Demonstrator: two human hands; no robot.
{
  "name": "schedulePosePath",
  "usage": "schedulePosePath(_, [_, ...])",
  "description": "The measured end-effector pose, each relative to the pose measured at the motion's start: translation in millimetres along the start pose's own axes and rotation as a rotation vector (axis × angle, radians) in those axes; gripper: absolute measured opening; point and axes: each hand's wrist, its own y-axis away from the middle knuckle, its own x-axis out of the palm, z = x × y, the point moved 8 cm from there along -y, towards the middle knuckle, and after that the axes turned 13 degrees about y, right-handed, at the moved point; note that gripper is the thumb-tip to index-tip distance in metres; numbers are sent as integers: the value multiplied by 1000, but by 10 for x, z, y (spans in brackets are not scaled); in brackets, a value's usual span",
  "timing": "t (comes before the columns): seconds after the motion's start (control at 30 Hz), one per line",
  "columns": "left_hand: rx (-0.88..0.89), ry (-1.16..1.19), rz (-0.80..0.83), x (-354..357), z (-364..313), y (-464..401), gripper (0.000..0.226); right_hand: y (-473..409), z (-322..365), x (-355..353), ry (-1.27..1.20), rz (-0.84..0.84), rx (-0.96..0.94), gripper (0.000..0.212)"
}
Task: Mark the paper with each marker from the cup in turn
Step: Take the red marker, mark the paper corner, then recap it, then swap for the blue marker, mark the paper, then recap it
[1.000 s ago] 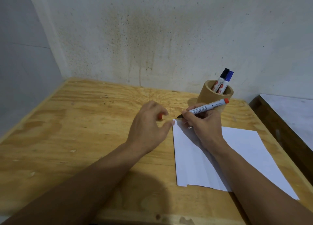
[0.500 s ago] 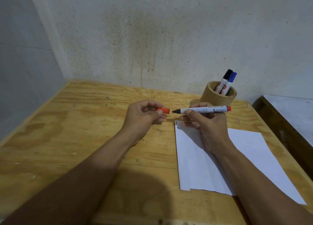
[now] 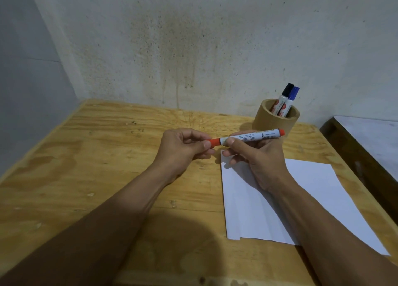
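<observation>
Fingers (image 3: 205,144) of your left hand (image 3: 183,150) pinch the red cap (image 3: 215,142), now seated back on the marker (image 3: 252,136) clamped in your right hand (image 3: 256,156); half a second ago cap and bare tip were apart. That likely closes the red marker's turn. Paper (image 3: 312,190) lies under and behind your right hand. Cup (image 3: 275,121), holding black (image 3: 285,96) and blue (image 3: 291,98) markers, stands just beyond your right fingers on the tabletop (image 3: 107,156)

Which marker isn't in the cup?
The red marker. It lies level between the left hand and right hand, above the table. The black-capped marker and blue-capped marker stand in the cup.
</observation>
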Motion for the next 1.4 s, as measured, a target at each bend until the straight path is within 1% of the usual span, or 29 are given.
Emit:
schedulePosePath(0.1, [14,-2,21,21,-6,26,9,-11,-2,21,-19,19,7,40])
schedulePosePath(0.13, [20,3,31,37,-13,40,9,-6,6,23,-26,17,10,37])
schedulePosePath(0.23, [31,34,38,94,-39,68,9,38,41,63,-92,22,47,16])
schedulePosePath(0.3, [49,34,41,191,-67,115,11,58,60,73,-149,16,88,16])
schedulePosePath(0.33, [63,13,48,257,-82,143,13,58,88,58,-124,5,98,19])
schedulePosePath(0.43, [98,-70,58,459,-156,211,25,36,284,-126,89,-73,72,27])
schedulePosePath(0.5, [196,-181,26,554,-272,193,28,0,471,-365,205,-156,76,26])
schedulePosePath(0.57, [316,-292,14,665,-413,146,21,-54,748,-683,499,-272,33,28])
schedulePosePath(0.63, [402,-395,33,791,-515,67,20,-124,1000,-962,786,-334,-9,31])
schedulePosePath(0.73, [497,-633,143,1033,-545,-100,32,-239,1256,-1249,1130,-353,-37,24])
schedulePosePath(0.8, [513,-766,214,1182,-536,-173,40,-336,1326,-1321,1229,-313,-51,19])
schedulePosePath(0.87, [543,-876,276,1308,-526,-202,46,-429,1330,-1336,1235,-286,-24,21])
schedulePosePath(0.97, [599,-1004,336,1411,-487,-226,47,-558,1210,-1288,1190,-260,32,31])
schedulePosePath(1.03, [615,-1012,335,1403,-455,-248,47,-645,1103,-1249,1230,-266,69,35])
schedulePosePath(1.1, [626,-1000,326,1391,-441,-249,48,-728,942,-1234,1221,-263,158,31])
schedulePosePath(1.17, [623,-990,320,1384,-438,-252,49,-780,778,-1231,1118,-256,272,32])
schedulePosePath(1.23, [609,-985,312,1372,-437,-268,51,-802,666,-1236,984,-275,343,34])
schedulePosePath(1.3, [600,-983,311,1361,-424,-276,52,-810,616,-1256,892,-316,352,29])
schedulePosePath(1.4, [610,-968,326,1352,-396,-271,55,-767,642,-1256,811,-373,308,14])
